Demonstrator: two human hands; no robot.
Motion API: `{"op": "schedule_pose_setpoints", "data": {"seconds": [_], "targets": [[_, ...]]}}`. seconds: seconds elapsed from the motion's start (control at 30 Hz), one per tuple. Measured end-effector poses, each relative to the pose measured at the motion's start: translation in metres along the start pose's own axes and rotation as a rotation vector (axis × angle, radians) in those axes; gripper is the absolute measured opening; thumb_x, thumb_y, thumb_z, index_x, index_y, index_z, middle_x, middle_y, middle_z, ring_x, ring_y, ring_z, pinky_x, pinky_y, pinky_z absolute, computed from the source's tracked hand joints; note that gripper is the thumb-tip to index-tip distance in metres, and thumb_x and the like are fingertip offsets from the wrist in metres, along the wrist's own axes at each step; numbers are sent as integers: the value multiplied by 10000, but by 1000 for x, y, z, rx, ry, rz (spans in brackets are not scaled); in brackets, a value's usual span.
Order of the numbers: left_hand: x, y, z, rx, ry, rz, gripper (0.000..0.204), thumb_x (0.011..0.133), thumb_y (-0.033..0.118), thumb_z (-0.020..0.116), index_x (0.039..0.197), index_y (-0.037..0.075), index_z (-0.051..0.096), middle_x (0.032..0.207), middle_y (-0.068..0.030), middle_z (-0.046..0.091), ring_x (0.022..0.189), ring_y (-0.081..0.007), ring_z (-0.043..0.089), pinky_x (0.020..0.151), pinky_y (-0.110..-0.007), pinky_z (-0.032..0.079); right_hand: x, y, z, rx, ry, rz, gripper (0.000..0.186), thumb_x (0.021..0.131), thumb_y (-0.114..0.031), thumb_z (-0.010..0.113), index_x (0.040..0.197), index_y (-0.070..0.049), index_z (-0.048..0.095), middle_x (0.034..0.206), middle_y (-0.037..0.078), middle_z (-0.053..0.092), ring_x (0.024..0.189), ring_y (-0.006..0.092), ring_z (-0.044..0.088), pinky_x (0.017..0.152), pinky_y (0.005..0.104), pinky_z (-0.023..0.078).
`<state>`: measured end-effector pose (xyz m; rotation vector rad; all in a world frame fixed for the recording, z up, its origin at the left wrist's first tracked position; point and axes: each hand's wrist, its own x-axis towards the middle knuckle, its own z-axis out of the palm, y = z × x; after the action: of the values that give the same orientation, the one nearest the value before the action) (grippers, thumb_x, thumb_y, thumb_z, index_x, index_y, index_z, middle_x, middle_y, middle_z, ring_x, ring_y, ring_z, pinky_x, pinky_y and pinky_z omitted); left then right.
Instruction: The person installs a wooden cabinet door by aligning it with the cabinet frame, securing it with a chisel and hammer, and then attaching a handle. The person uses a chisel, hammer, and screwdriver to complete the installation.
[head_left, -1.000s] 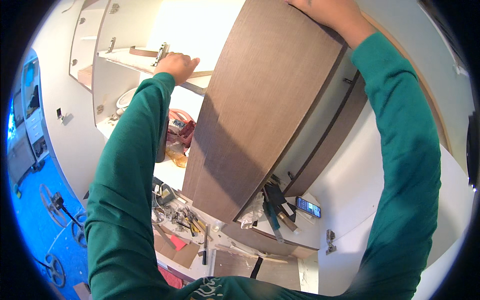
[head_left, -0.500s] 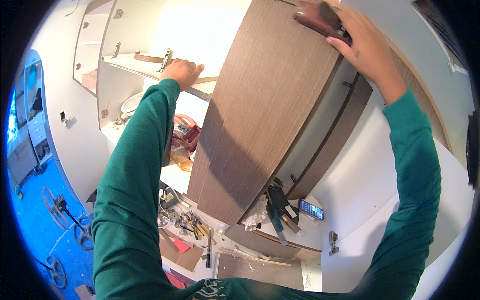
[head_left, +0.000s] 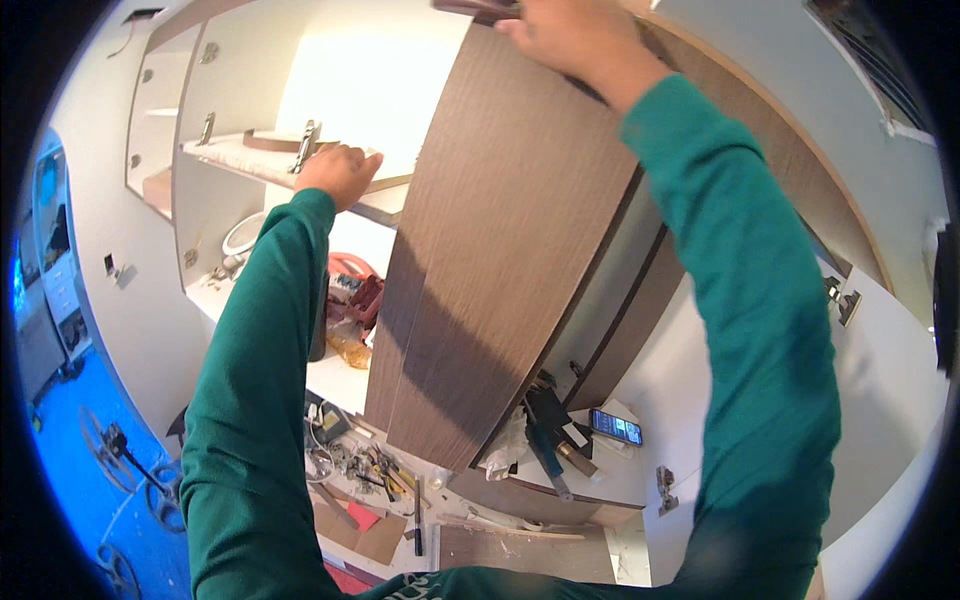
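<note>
At the top of the view my right hand is closed around a dark reddish-brown hand plane, partly cut off by the frame. The plane is at the upper edge of a tall brown wood-grain door panel, which stands tilted in front of the cabinet. My left hand has its fingers curled at the front edge of a white cabinet shelf, beside a metal hinge. A curved brown edging strip lies on that shelf behind the hinge.
Below the shelf sit a reddish bundle and a white round object. Loose tools and hardware clutter the lower surface. A phone and a handsaw-like tool lie right of the panel. White doors with hinges stand at right.
My right hand has slid the hand plane leftward and up along the panel's top edge. My left hand stays at the shelf; the whole view has shifted slightly.
</note>
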<state>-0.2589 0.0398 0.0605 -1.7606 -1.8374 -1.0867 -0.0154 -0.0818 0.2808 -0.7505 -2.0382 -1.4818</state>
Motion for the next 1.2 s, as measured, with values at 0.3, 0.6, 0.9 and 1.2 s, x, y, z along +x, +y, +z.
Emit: {"op": "schedule_pose_setpoints", "data": {"seconds": [0.3, 0.6, 0.9, 1.2], "targets": [[5, -19, 21, -77, 152, 26, 544, 1003, 489, 532, 808, 7, 693, 903, -206, 687, 981, -385, 625, 891, -495, 492, -30, 28, -14, -39, 122, -21, 407, 902, -270, 700, 1157, 36, 621, 1148, 183, 628, 1127, 341, 584, 1005, 448, 474], [5, -14, 15, -7, 63, 7, 553, 1020, 498, 488, 874, 9, 703, 991, -196, 697, 1046, -376, 618, 947, -484, 483, -58, 56, -15, -33, 176, -97, 426, 884, -252, 713, 1177, 35, 597, 1148, 180, 610, 1120, 350, 574, 997, 439, 477], [0, -7, 1, 36, -26, -5, 580, 1041, 504, 418, 1021, 26, 746, 1147, -193, 696, 1173, -358, 603, 1044, -473, 470, -95, 69, -35, -25, 137, -56, 455, 869, -223, 722, 1203, 47, 572, 1164, 208, 594, 1115, 375, 566, 993, 478, 463], [0, 0, 1, 59, -45, -17, 598, 1048, 518, 380, 1118, 54, 751, 1211, -190, 682, 1219, -347, 588, 1080, -474, 456, -168, 129, -54, -2, 220, 7, 572, 868, -264, 748, 1354, -30, 557, 1210, 161, 630, 1139, 370, 586, 983, 455, 484]]}}
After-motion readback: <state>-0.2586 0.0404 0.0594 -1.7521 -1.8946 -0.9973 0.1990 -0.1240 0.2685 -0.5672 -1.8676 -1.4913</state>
